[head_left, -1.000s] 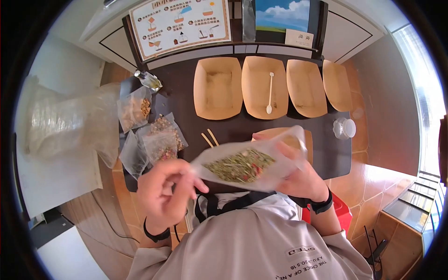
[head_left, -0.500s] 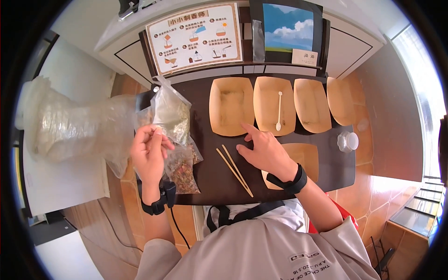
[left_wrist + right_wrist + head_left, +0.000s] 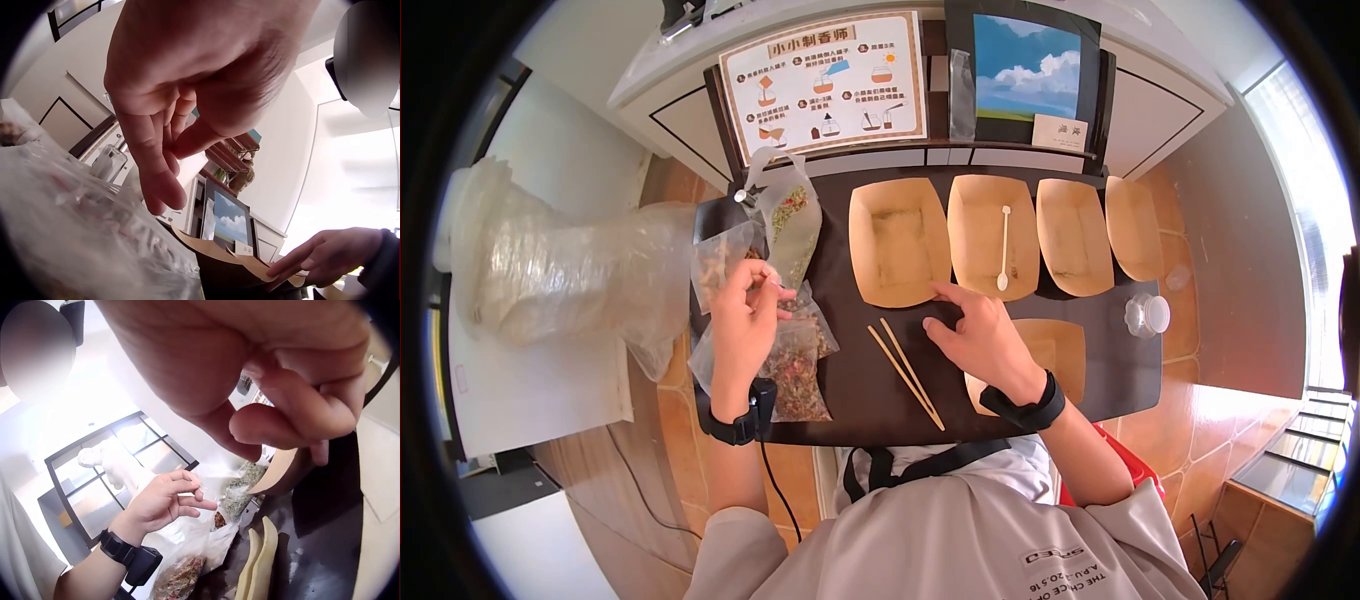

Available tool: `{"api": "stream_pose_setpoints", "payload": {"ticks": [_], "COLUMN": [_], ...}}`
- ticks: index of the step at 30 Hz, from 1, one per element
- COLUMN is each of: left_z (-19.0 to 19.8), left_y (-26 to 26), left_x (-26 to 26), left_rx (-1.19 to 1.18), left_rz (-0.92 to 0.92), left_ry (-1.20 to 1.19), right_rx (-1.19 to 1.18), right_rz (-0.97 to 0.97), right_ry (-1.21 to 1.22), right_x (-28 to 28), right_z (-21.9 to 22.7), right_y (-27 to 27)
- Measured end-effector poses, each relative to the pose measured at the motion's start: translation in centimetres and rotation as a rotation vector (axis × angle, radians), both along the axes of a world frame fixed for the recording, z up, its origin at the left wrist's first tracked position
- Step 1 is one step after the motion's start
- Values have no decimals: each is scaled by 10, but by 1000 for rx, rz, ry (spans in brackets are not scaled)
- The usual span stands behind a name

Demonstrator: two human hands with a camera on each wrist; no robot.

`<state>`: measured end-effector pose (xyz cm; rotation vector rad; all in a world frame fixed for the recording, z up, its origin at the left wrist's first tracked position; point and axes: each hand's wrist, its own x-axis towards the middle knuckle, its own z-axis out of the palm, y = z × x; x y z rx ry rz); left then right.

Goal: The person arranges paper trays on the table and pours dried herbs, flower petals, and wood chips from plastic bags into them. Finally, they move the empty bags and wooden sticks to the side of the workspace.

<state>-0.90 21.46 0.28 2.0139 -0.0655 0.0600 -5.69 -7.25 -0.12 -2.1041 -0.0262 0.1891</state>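
Note:
My left hand [image 3: 750, 305] hovers over the clear bags at the table's left. Its thumb meets the curled fingertips [image 3: 164, 187] and nothing shows between them. Just beyond it a bag of green herbs [image 3: 790, 225] leans upright against a small glass bottle [image 3: 746, 196]. A bag of reddish dried flowers [image 3: 797, 368] lies under the hand. My right hand [image 3: 960, 315] rests on the dark table [image 3: 840, 390], its fingertips [image 3: 275, 271] touching the near rim of the leftmost brown paper tray [image 3: 898, 240]. It holds nothing.
Three more paper trays [image 3: 1075, 235] stand in the back row, one holding a white spoon [image 3: 1004, 250]. A fifth tray [image 3: 1055, 350] lies by my right wrist. Two wooden sticks [image 3: 905, 370], a small lidded jar [image 3: 1148, 313], a big crumpled plastic bag [image 3: 550, 270] and an instruction board [image 3: 825, 85] are around.
A second ago both hands held the green herb bag near my chest. The left hand carried it to the far left and let go; the right hand came down beside the tray.

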Motion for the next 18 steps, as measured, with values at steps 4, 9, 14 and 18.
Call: {"api": "stream_pose_setpoints", "payload": {"ticks": [4, 9, 14, 18], "left_z": [3, 1, 11, 14], "left_y": [-3, -1, -7, -6], "left_x": [0, 0, -1, 1], "left_rx": [68, 114, 100, 44], "left_rz": [13, 9, 26, 14], "left_ry": [81, 50, 114, 42], "right_rx": [13, 169, 173, 126], "right_rz": [8, 69, 41, 94], "right_ry": [-56, 309, 280, 125], "right_x": [4, 17, 18, 6], "right_z": [-7, 15, 6, 14], "right_y": [1, 6, 5, 0]}}
